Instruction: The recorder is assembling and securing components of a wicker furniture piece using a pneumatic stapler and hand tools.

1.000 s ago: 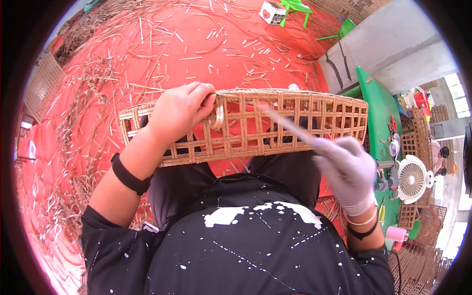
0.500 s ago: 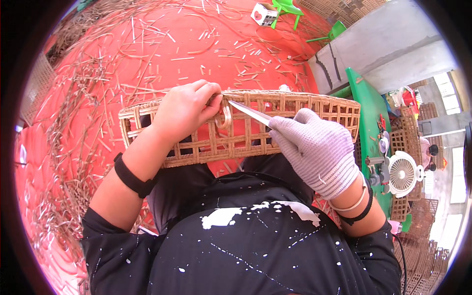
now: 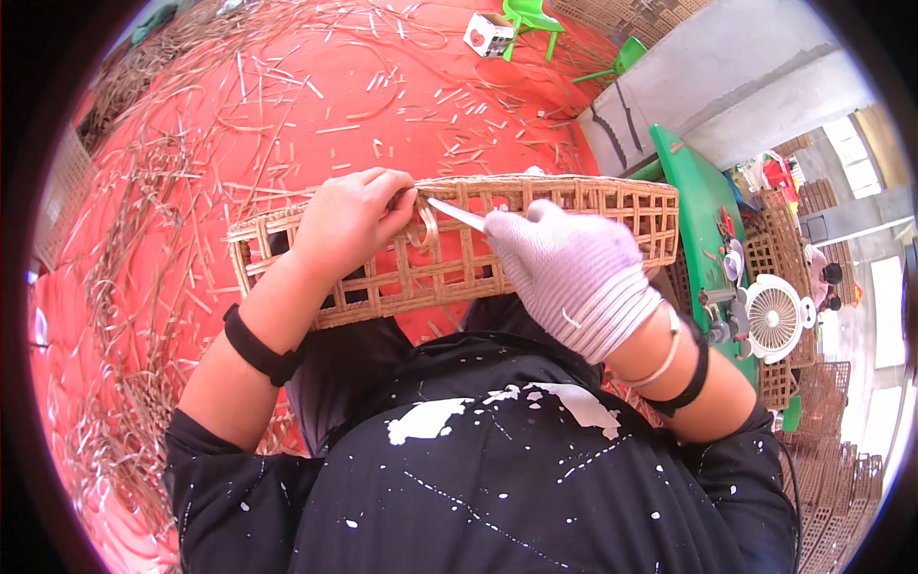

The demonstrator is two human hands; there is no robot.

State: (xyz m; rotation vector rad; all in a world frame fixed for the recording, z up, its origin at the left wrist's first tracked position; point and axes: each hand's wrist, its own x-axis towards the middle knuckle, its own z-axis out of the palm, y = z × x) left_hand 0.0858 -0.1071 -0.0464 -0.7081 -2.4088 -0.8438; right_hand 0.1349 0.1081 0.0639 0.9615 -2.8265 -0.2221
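Observation:
A woven brown basket [image 3: 469, 285] with an open lattice side lies across my lap. My left hand [image 3: 352, 218], bare, is closed at its upper rim, thumb and fingers pinching a flat weaving strip [image 3: 426, 228] that curls down in a loop. In my right hand [image 3: 564, 273], which wears a pale knitted glove, is a narrow pointed knife [image 3: 457, 213]. Its blade points left at the rim beside the strip, its tip close to my left fingertips. Whether the tip touches the weave, I cannot tell. The glove hides the knife's handle.
Strip offcuts [image 3: 335, 128] are scattered over the red floor covering [image 3: 316, 96], with tangled strips [image 3: 115, 316] heaped at the left. On the right stand a green table [image 3: 690, 201] with small tools and a white fan [image 3: 775, 319]. A green chair [image 3: 532, 19] and a box [image 3: 489, 34] are at the far side.
My right hand and the knife have moved left, with the blade tip now nearer my left fingers. The basket sits slightly further left in view. My left hand keeps its pinch.

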